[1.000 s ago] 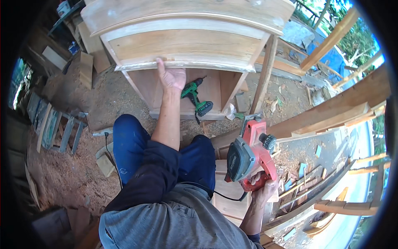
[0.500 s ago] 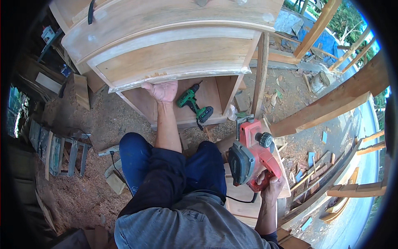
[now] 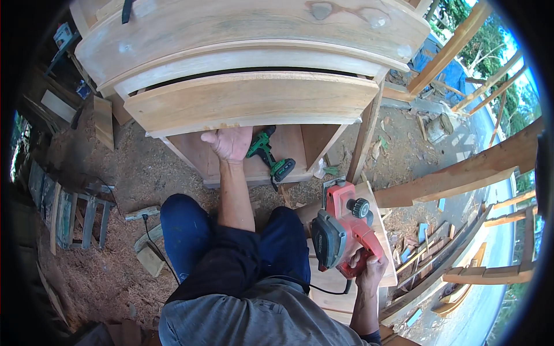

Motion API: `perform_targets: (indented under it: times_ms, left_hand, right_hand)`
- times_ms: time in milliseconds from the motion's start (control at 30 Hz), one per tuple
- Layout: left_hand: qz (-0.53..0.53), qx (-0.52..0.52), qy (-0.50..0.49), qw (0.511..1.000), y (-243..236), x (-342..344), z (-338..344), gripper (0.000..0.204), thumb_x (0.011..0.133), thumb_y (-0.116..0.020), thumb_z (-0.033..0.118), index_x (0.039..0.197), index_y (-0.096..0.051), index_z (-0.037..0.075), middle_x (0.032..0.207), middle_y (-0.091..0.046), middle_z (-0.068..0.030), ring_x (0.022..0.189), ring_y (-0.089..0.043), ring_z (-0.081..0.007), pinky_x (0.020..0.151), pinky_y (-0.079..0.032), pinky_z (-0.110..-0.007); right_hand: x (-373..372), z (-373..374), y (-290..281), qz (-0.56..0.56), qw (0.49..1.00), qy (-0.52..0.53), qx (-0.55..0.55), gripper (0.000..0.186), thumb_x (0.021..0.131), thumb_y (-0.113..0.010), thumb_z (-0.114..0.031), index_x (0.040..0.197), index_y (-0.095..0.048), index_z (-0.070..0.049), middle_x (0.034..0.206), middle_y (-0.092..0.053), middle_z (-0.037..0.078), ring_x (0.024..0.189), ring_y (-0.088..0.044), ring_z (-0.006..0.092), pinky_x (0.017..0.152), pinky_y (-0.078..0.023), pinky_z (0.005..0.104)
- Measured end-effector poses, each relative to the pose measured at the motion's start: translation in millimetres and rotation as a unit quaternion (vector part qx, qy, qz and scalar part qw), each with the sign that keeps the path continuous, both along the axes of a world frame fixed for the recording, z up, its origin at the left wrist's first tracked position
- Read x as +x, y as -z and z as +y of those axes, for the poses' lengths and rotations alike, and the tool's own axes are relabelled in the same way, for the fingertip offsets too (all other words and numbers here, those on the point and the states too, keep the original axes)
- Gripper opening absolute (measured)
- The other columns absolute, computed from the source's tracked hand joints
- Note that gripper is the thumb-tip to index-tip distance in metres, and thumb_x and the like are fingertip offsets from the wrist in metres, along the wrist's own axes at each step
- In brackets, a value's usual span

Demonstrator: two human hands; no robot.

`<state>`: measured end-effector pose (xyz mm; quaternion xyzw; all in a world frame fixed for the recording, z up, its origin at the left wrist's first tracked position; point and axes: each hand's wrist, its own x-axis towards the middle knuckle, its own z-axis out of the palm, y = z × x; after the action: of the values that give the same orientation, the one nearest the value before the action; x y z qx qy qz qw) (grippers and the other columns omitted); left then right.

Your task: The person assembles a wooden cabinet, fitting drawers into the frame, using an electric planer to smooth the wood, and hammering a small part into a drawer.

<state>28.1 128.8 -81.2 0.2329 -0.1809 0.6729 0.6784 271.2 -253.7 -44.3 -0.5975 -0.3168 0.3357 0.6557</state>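
Note:
My left hand [image 3: 232, 145] is palm up beneath the lower edge of a pale wooden drawer [image 3: 248, 104]. Its thumb points out to the side, and the other fingers are hooked out of sight behind the drawer front. The drawer juts out of a bare wood cabinet [image 3: 242, 34], with a dark gap along its top. In my right hand [image 3: 370, 269] is the rear handle of a red and black electric planer [image 3: 345, 230], which rests on a wooden board [image 3: 378, 222] at my right. A green and black cordless drill [image 3: 270, 155] lies in the opening below the drawer.
A wooden post [image 3: 366, 132] stands by the cabinet's right side, and a thick beam [image 3: 456, 167] runs off to the right. The planer's black cord [image 3: 329, 290] crosses near my lap. Wood shavings [image 3: 98, 277] cover the floor beside a small slatted wooden frame [image 3: 86, 219] at left.
The drawer has come out of the cabinet toward me, with my left hand at its lower edge. My right hand still holds the planer; the view has shifted slightly.

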Motion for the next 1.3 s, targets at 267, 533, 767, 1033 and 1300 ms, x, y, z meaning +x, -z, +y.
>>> perform_targets:
  times_ms: [267,533,767,1033,1300]
  left_hand:
    - [0.042,-0.339,-0.066,0.937,-68.5,3.2,-97.9,0.090,0.088,-0.071,0.035,0.152,-0.019,-0.001,0.159,-0.022,-0.0180,0.146,-0.025,-0.0309,0.119,-0.024,-0.055]
    - [0.039,-0.351,0.042,0.935,-93.6,5.7,-99.0,0.078,0.094,-0.061,0.031,0.149,-0.021,-0.007,0.160,-0.019,-0.0201,0.149,-0.019,-0.0330,0.119,-0.023,-0.053]
    - [0.053,-0.382,0.026,0.922,-115.7,-19.9,-105.2,0.091,0.092,-0.061,0.034,0.155,-0.004,0.000,0.163,-0.008,-0.0153,0.151,-0.014,-0.0284,0.117,-0.023,-0.053]
    - [0.076,-0.411,0.000,0.909,-97.7,11.3,-95.5,0.076,0.091,-0.056,0.034,0.151,-0.020,0.006,0.153,-0.029,-0.0116,0.144,-0.025,-0.0235,0.103,-0.027,-0.045]
    - [0.076,-0.320,0.034,0.944,-93.0,-13.8,-113.9,0.061,0.085,-0.061,0.029,0.138,-0.039,0.011,0.145,-0.040,-0.0089,0.142,-0.031,-0.0245,0.114,-0.013,-0.051]
  right_hand:
    - [2.6,0.0,4.6,-0.009,1.000,-0.009,0.000,0.073,0.082,-0.070,-0.061,0.113,-0.059,0.005,0.069,-0.059,0.008,0.056,-0.057,0.0151,0.053,-0.047,0.0284]
    - [0.9,-20.7,0.4,0.007,1.000,-0.019,0.023,0.074,0.082,-0.072,-0.060,0.110,-0.061,0.008,0.071,-0.061,0.007,0.058,-0.057,0.0111,0.053,-0.045,0.0255]
    - [1.0,-26.4,-3.1,0.010,0.998,-0.042,0.037,0.071,0.082,-0.072,-0.059,0.108,-0.060,0.006,0.072,-0.060,0.006,0.059,-0.058,0.0118,0.054,-0.046,0.0265]
    - [7.0,-37.4,4.2,0.000,0.999,-0.021,0.051,0.069,0.082,-0.073,-0.059,0.101,-0.059,0.006,0.067,-0.058,0.007,0.054,-0.056,0.0135,0.049,-0.043,0.0255]
    - [-6.2,4.7,9.4,-0.021,0.994,-0.107,-0.010,0.063,0.083,-0.075,-0.052,0.107,-0.061,0.005,0.070,-0.059,0.005,0.058,-0.057,0.0114,0.054,-0.044,0.0242]
